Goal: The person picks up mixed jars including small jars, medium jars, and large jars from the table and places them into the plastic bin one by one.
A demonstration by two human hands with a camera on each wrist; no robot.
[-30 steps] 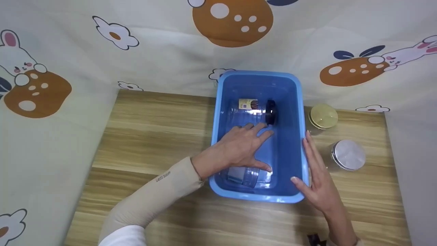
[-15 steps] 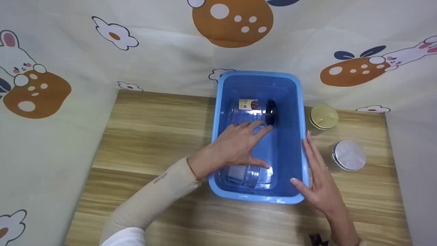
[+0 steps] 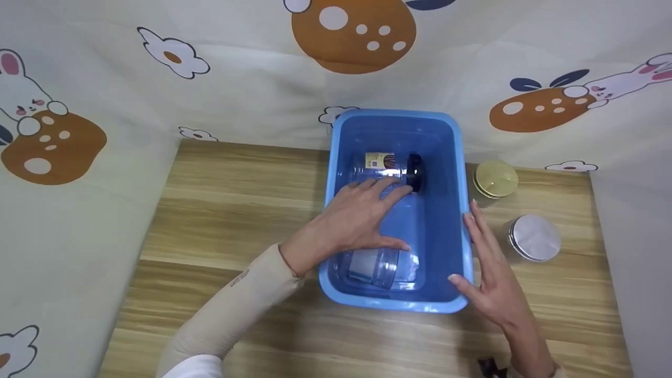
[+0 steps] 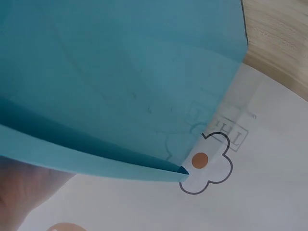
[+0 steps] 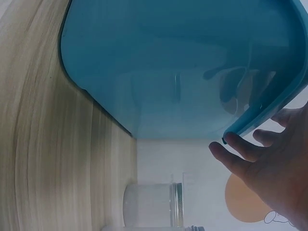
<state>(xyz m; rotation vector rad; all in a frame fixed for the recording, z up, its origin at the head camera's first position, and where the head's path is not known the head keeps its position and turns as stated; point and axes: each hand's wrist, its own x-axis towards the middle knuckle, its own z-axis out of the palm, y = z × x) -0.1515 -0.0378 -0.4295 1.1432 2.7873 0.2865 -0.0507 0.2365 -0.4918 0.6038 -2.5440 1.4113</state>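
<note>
A blue plastic tub [image 3: 394, 306] stands on the wooden table. My left hand [image 3: 354, 215] reaches over its left rim into it, fingers and thumb spread apart with nothing gripped. Just beyond the fingertips lies a clear jar with a black lid [image 3: 415, 173]; a small yellow printed piece [image 3: 379, 160] shows at it, inside or behind I cannot tell. Below my thumb, another clear container [image 3: 373, 266] lies on its side, partly hidden by the hand. My right hand [image 3: 491, 278] rests its straight fingers against the tub's right rim, also seen in the right wrist view.
Right of the tub stand two jars, one with a gold lid [image 3: 497, 178] and one with a silver lid [image 3: 535, 238]. A patterned cloth wall [image 3: 252, 89] closes off the back and sides. A dark object [image 3: 491, 367] lies near my right wrist.
My left hand has shifted slightly up and left inside the tub, showing more of the near clear container. My right hand stays at the rim.
</note>
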